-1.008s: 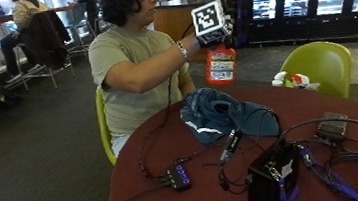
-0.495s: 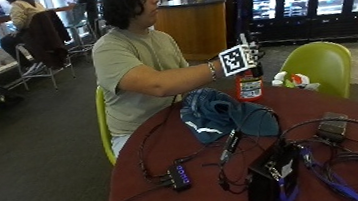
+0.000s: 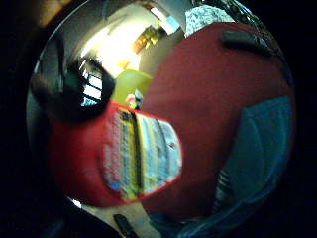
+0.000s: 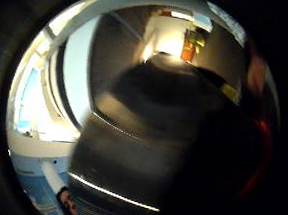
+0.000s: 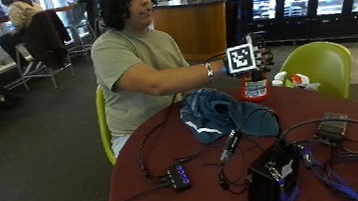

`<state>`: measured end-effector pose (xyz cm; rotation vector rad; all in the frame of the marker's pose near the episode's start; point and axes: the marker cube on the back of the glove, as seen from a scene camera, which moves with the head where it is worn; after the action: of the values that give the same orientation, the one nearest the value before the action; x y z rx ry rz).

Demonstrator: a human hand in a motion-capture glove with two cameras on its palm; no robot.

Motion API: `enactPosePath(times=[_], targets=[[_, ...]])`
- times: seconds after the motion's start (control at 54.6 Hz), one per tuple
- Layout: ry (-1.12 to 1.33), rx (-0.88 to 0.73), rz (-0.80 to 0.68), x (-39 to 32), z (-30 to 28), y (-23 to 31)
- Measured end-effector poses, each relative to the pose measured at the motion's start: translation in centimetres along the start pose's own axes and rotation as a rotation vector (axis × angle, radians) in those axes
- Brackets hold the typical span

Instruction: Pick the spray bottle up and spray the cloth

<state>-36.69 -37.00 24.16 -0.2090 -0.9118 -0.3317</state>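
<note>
Red plastic spray bottle [image 5: 255, 86] upright on round maroon desk [image 5: 191, 154], long axis vertical. Multicolour label [image 3: 141, 153], text unreadable. Gloved right hand [image 5: 255, 58] grip wrapped round bottle top. Crumpled blue cloth [image 5: 217, 114] just beside.

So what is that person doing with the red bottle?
A person sitting at a round red table holds a red spray bottle in the gloved right hand. The bottle's base is at the tabletop, just beyond a crumpled blue cloth. Whether it is resting there cannot be told. No spray is visible now. Cables and small black boxes lie nearer the camera.
</note>
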Motion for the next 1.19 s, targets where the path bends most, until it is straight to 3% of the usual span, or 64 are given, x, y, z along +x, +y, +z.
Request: enactPosePath(times=[0.073, 0.275, 0.641, 0.99, 1.191], targets=[[0.006, -0.049, 0.013, -0.8, -1.1, 1.8], [0.387, -0.06, -0.043, -1.1, -6.5, 6.6], [0.804, -0.22, -0.062, -4.3, -13.3, 18.3], [0.937, -0.257, -0.006, -4.8, -17.6, 28.5], [0.98, -0.217, 0.037, -5.2, -19.0, 30.7]])
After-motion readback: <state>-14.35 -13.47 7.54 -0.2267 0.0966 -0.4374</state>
